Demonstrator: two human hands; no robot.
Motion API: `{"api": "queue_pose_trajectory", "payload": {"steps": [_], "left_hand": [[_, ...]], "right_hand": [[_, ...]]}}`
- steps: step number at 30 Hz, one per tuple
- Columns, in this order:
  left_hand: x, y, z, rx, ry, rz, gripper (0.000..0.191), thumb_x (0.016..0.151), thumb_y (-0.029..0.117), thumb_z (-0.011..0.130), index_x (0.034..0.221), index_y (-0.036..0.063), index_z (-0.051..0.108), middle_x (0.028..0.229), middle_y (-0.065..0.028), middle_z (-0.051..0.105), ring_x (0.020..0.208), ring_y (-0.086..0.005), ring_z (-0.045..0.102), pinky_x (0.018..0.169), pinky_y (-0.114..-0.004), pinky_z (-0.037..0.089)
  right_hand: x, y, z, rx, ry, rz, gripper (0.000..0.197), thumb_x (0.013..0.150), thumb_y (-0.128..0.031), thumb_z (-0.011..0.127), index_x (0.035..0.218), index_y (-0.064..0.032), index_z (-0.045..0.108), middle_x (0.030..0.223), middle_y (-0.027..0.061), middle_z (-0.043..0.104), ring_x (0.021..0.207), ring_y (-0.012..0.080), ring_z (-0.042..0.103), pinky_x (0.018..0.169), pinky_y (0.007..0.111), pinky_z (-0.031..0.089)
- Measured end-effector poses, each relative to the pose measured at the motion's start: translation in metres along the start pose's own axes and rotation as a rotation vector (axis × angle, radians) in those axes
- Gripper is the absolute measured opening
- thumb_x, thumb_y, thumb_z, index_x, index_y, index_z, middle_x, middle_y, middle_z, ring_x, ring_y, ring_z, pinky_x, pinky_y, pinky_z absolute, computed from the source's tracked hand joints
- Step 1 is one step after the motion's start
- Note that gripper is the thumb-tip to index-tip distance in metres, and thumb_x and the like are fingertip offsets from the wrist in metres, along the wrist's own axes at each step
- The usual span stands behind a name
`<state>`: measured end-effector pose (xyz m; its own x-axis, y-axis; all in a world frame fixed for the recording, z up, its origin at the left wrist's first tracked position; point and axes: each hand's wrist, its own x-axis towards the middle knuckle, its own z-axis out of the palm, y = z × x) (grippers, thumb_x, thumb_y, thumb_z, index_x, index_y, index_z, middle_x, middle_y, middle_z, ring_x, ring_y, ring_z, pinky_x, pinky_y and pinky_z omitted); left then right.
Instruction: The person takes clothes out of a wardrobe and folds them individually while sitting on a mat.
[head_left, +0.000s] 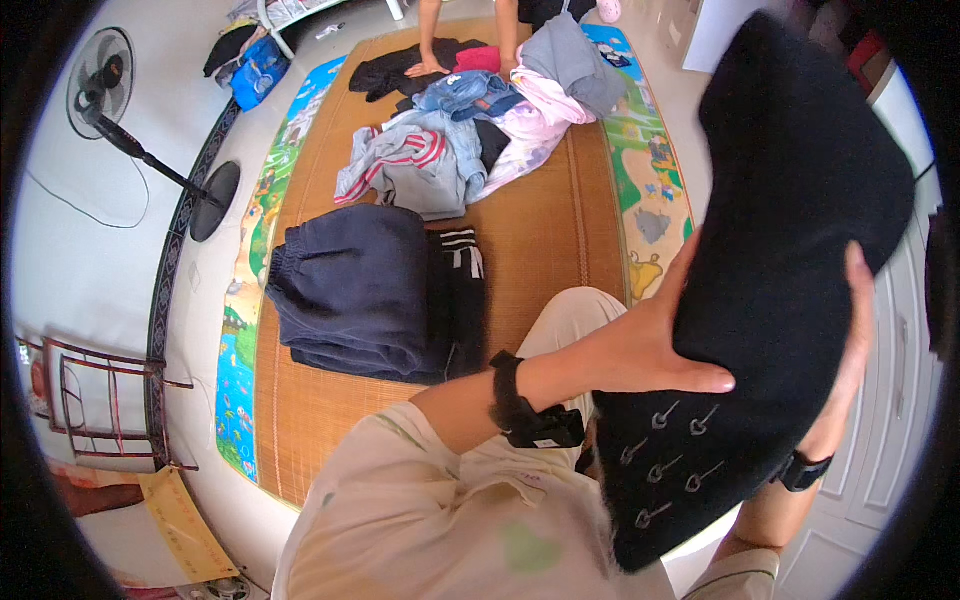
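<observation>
A black garment (780, 225) with small light motifs near its lower end is held up at the right, between both hands. My left hand (675, 345) grips its left side, thumb across the front. On its right edge is my right hand (855, 330), partly hidden behind the cloth. Left of my knees, folded dark navy trousers (352, 292) lie partly over a black garment with white stripes (465, 300). Farther off is a loose heap with a grey garment with red stripes (412, 165), blue denim (465, 94), pink patterned cloth (525, 135) and a grey garment (570, 64).
A bamboo mat (540, 225) lies over a colourful play mat (645, 172). Another person's hands (427, 69) rest on clothes at the far end. A standing fan (101, 82) and a metal rack (105, 397) are on the left; white cabinet doors (892, 420) on the right.
</observation>
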<state>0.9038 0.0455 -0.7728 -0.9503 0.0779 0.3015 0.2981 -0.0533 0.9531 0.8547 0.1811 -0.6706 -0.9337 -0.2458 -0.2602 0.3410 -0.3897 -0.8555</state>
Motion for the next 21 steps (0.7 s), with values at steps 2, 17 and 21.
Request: {"api": "queue_pose_trajectory", "payload": {"steps": [2,17,21], "left_hand": [[-0.012,-0.003,-0.004,-0.182,-0.036,-0.084,0.106,0.061,0.033,0.075,0.133,-0.0049,0.006,0.134,-0.0212,0.021,0.126,-0.0267,0.022,0.103,-0.034,0.017],[-0.132,0.037,-0.106,-0.082,0.851,-0.29,0.048,0.071,0.011,0.065,0.113,0.0007,0.044,0.099,-0.0075,0.056,0.085,-0.0145,0.055,0.074,-0.027,0.046],[-0.169,0.078,-0.148,0.054,1.189,-0.181,0.056,0.071,0.023,0.062,0.117,0.0009,0.04,0.099,-0.0132,0.055,0.087,-0.0209,0.056,0.072,-0.032,0.05]], "right_hand": [[-0.003,0.015,0.009,-0.043,0.077,0.072,0.058,0.075,-0.041,0.059,0.111,0.0033,0.05,0.106,0.0157,0.055,0.09,0.0253,0.057,0.083,0.032,0.044],[0.029,0.13,0.004,-0.264,-0.785,0.381,0.059,0.083,-0.014,0.055,0.131,-0.002,0.024,0.112,0.0094,0.05,0.095,0.0142,0.051,0.08,0.027,0.041],[0.038,0.147,0.004,-0.41,-0.859,0.415,0.045,0.083,-0.013,0.052,0.124,-0.0019,0.036,0.104,0.0094,0.055,0.092,0.0141,0.053,0.08,0.027,0.041]]}}
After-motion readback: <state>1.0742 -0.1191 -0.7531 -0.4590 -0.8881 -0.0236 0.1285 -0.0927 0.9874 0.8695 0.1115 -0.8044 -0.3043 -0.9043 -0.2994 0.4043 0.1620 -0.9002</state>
